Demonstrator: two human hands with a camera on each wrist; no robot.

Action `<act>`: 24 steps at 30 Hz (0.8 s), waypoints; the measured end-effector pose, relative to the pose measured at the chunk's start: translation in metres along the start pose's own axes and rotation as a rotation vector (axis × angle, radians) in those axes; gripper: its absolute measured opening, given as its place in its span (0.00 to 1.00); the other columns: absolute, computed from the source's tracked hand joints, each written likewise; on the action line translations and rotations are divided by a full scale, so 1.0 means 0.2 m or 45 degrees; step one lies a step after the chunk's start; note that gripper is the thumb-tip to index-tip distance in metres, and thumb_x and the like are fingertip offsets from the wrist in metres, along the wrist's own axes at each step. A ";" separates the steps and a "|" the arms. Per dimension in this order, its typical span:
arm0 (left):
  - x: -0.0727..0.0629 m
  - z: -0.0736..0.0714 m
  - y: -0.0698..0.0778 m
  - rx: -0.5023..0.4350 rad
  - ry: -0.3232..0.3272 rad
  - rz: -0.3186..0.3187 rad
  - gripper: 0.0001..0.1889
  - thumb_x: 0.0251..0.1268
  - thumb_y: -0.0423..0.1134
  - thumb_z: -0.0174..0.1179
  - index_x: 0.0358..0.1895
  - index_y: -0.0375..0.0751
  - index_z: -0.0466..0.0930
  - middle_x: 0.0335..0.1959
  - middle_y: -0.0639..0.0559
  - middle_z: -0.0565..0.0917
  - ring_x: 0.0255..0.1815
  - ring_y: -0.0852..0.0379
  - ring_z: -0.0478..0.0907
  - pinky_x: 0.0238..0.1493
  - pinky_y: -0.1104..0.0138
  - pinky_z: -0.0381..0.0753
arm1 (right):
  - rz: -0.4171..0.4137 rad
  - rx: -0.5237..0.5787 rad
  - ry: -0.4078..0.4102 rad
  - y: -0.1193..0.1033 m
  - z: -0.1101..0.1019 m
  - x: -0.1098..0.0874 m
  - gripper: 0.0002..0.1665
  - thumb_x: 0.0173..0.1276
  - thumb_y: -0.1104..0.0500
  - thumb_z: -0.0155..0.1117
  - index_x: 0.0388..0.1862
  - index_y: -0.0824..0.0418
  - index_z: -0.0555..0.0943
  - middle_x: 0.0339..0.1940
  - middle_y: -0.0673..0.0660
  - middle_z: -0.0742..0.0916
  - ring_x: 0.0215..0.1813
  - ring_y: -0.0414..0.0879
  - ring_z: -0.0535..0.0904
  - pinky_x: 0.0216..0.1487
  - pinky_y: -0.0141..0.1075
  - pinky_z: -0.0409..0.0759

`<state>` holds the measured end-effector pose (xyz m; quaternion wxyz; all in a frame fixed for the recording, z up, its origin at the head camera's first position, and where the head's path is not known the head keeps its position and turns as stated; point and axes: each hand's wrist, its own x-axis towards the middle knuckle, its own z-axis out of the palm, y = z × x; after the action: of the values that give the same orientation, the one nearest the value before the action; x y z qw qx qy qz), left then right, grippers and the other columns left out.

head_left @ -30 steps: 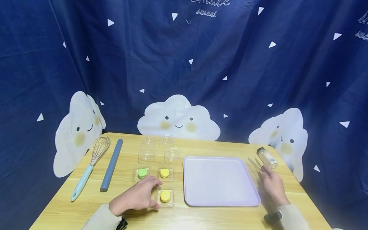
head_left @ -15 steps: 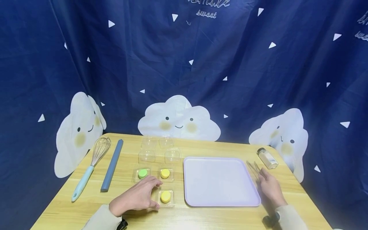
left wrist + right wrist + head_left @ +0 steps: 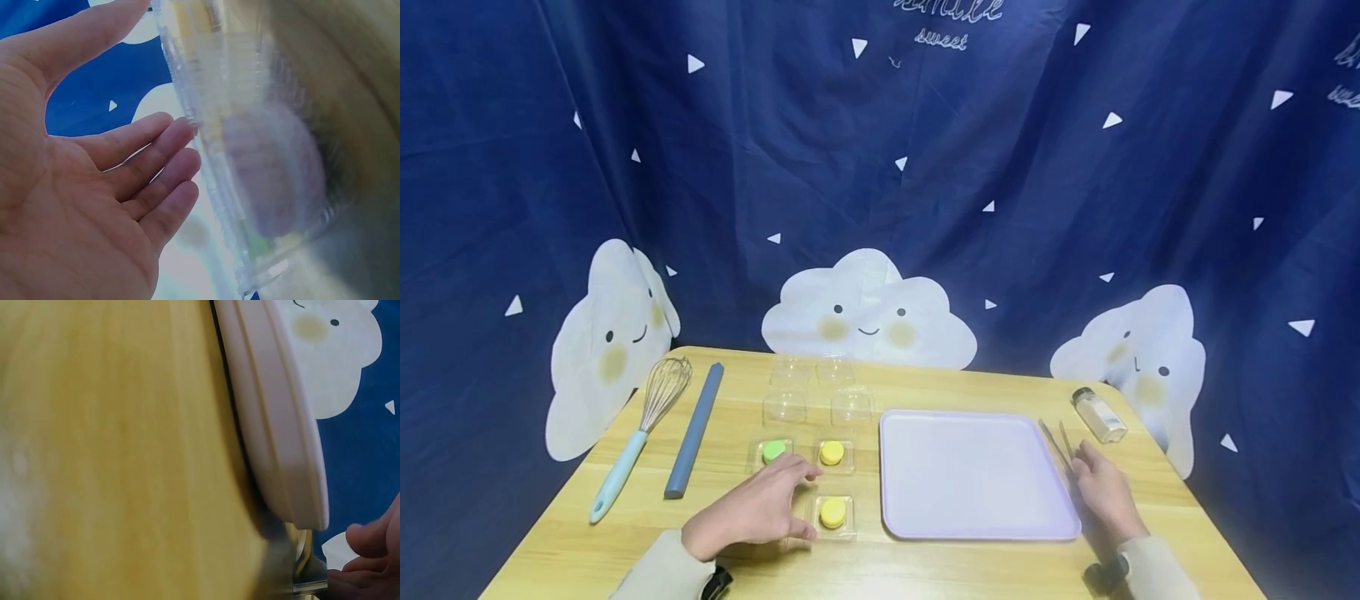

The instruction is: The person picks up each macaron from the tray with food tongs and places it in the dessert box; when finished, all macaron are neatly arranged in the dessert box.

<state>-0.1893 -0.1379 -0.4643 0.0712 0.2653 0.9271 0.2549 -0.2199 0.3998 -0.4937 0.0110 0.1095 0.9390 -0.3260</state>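
Note:
My left hand (image 3: 758,510) stands over the clear plastic boxes at the table's left-centre, thumb and fingers spread apart. Beside it, a yellow macaron (image 3: 832,512) sits in one box; a second yellow macaron (image 3: 832,452) and a green macaron (image 3: 774,451) sit in others behind. In the left wrist view, a purple macaron (image 3: 275,169) shows inside a clear box, next to relaxed fingers; the head view hides it behind the hand. Metal tongs (image 3: 1055,444) lie in the grip of my right hand (image 3: 1107,494), prongs pointing away and apart, near the tray's right edge.
A pale purple tray (image 3: 977,475) takes up the table's centre-right. Several clear lids (image 3: 785,407) stand behind the macarons. A whisk (image 3: 632,446) and a blue rod (image 3: 695,429) lie at left. A dark-capped jar (image 3: 1099,415) lies at far right.
The tongs' tips have swung left toward the tray along with the right hand, away from the jar. The left hand has hardly moved.

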 end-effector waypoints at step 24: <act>0.11 -0.40 -0.26 -0.114 0.473 -0.109 0.43 0.53 0.52 0.76 0.71 0.40 0.70 0.69 0.37 0.76 0.69 0.31 0.72 0.66 0.35 0.72 | -0.459 0.644 0.191 -0.85 0.10 0.06 0.40 0.75 0.65 0.60 0.81 0.64 0.57 0.81 0.64 0.67 0.82 0.59 0.62 0.83 0.47 0.60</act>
<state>-0.2525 -0.1986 -0.4224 -0.0786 0.1708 0.9225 0.3371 -0.2697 0.2601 -0.4067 -0.1438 -0.0358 0.8306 -0.5368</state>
